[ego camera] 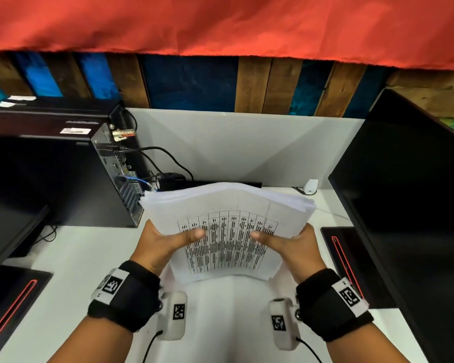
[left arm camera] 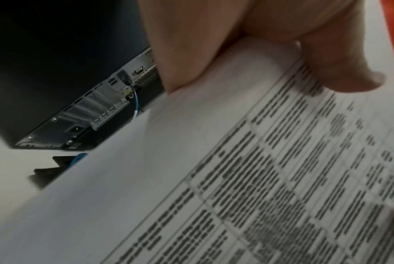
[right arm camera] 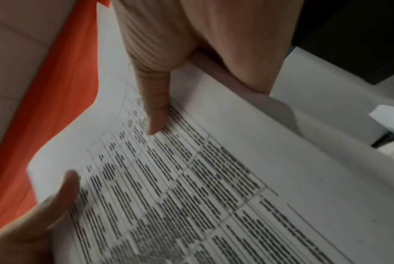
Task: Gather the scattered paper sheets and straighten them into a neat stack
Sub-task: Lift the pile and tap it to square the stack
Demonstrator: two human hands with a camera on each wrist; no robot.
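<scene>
A thick bundle of white paper sheets [ego camera: 228, 218] with a printed table on top is held above the white desk [ego camera: 84, 260], bowed upward in the middle. My left hand [ego camera: 168, 242] grips its left edge, thumb on the top sheet and fingers hidden beneath. My right hand [ego camera: 286, 242] grips the right edge the same way. In the left wrist view the thumb [left arm camera: 340, 67] presses on the paper sheets [left arm camera: 191, 178]. The right wrist view shows the thumb [right arm camera: 155, 107] on the printed paper sheets [right arm camera: 214, 178]. The far edges of the sheets are fanned and uneven.
A black computer tower [ego camera: 63, 179] with cables [ego camera: 168, 158] stands at the left behind the paper. A black monitor [ego camera: 409, 205] stands at the right, with its base [ego camera: 346, 258] on the desk. Another monitor base [ego camera: 11, 305] lies near left. A white partition [ego camera: 247, 142] closes the back.
</scene>
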